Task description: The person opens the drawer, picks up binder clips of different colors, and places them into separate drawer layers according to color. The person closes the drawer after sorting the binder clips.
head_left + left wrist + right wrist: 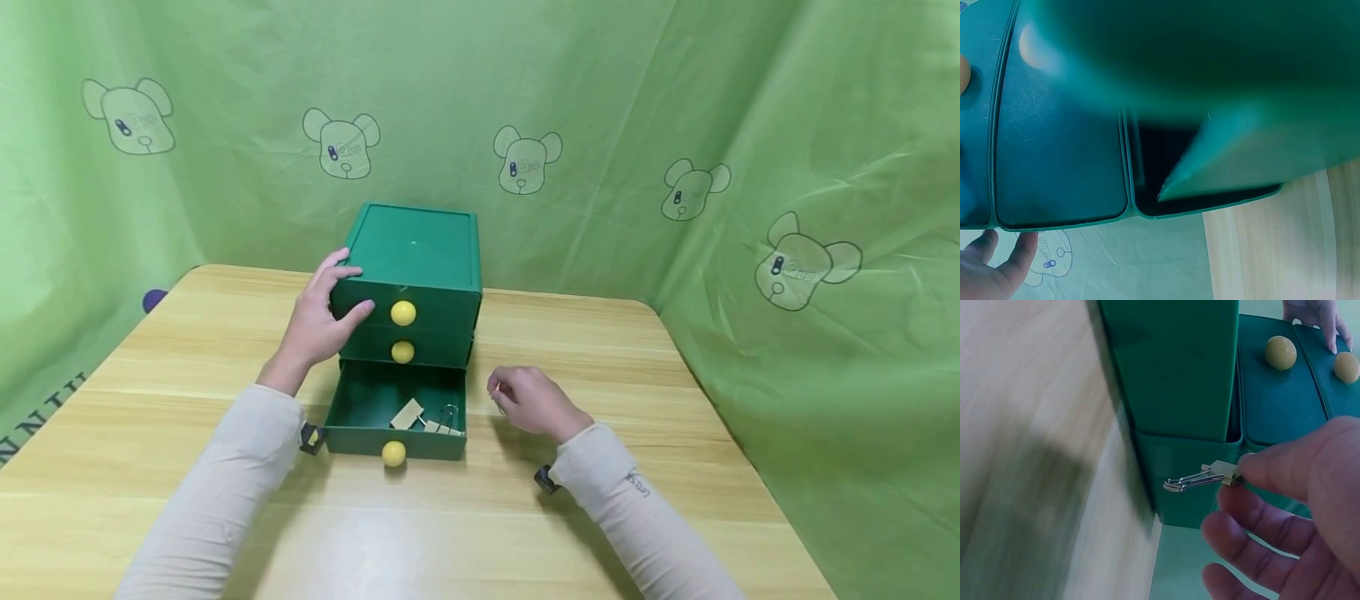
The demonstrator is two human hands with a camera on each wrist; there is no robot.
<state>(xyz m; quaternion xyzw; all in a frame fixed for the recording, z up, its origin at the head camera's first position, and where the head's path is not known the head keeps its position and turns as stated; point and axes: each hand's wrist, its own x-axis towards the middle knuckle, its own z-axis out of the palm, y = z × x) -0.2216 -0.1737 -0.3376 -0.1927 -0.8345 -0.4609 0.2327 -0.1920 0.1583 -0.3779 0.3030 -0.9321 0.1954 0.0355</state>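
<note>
A green cabinet (412, 243) with three drawers and round yellow knobs stands on the table. Its bottom drawer (358, 400) is pulled out, with beige binder clips (408, 414) lying inside. My left hand (315, 327) rests on the cabinet's upper left corner, fingers over the top and side, thumb against the front of the top drawer. To the right of the open drawer, my right hand (536, 402) is raised over the table. Between its thumb and index finger it pinches a small binder clip (1222, 470), whose metal wire handles point away from the fingers.
The wooden table (570, 533) extends around the cabinet. Green fabric (600, 100) printed with bear heads hangs behind it and along both sides. The two upper drawers (450, 308) are closed. A purple round thing (153, 300) shows past the table's left edge.
</note>
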